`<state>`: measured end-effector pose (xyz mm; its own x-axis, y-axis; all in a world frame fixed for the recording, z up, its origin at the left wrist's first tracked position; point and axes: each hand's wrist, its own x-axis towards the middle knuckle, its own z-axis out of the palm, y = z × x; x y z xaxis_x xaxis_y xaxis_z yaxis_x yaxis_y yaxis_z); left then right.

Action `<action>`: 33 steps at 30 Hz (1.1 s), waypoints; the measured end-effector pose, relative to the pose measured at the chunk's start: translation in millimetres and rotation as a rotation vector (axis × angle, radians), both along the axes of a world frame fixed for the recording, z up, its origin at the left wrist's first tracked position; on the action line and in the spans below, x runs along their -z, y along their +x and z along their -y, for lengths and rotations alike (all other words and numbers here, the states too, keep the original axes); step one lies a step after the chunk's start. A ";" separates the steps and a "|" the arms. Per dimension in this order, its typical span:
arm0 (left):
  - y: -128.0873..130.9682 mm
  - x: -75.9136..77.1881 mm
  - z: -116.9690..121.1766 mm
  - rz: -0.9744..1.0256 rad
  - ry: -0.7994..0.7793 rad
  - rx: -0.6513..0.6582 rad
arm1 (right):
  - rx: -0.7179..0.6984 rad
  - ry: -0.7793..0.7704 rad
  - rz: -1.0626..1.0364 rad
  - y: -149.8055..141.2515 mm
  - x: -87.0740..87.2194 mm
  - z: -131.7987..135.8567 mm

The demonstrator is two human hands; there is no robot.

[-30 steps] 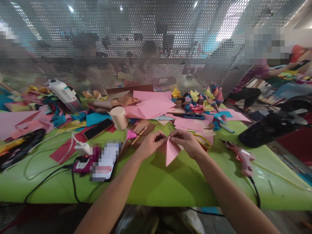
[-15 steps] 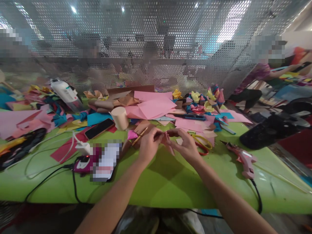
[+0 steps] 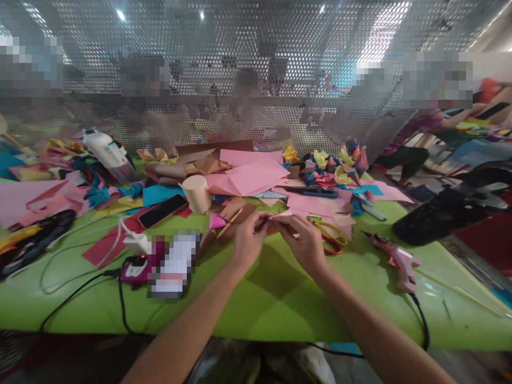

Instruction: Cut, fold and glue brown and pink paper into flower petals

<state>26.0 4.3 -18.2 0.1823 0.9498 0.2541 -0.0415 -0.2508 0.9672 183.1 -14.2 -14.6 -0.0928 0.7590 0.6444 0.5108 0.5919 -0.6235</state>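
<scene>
Above the middle of the green table, my left hand and my right hand meet almost fingertip to fingertip. Both are closed in a pinch on a small piece of pink paper, most of it hidden by the fingers. Just beyond my right hand lie scissors with yellow and red handles. A pencil-like stick on brown paper and a small bright pink packet are left of my left hand.
A pink glue gun with a cord lies right, near a dark bottle. Left are a phone, another phone and a purple power strip. A cream cup and pink sheets stand behind; a person sits far right.
The pink paper hung down between my hands earlier; now it is turned up and mostly covered by my fingers. My right hand has curled in and moved slightly left.
</scene>
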 end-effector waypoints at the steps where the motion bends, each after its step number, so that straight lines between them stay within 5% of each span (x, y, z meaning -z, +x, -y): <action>1: -0.3 -1.2 0.5 -0.011 0.007 0.002 | 0.004 -0.004 0.002 0.4 0.1 -0.3; 14: 0.7 0.4 0.5 -0.083 0.010 -0.030 | 0.009 -0.074 -0.047 3.1 2.7 -3.3; 19: -5.1 -2.3 -7.3 0.035 0.003 -0.087 | -0.025 -0.199 -0.191 6.5 -5.4 -2.0; 25: -16.0 -9.9 -17.3 0.291 -0.231 -0.171 | 0.018 -0.334 -0.618 21.6 -10.5 -12.3; 33: -15.0 -15.4 -14.8 0.462 -0.458 -0.047 | -0.149 -0.544 -0.754 13.5 -3.2 -19.5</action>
<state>11.0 19.1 -2.8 0.1066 0.9849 -0.1362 -0.4775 0.1709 0.8618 196.6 5.3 -11.4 0.0845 0.9873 0.1347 -0.1981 0.1492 -0.9688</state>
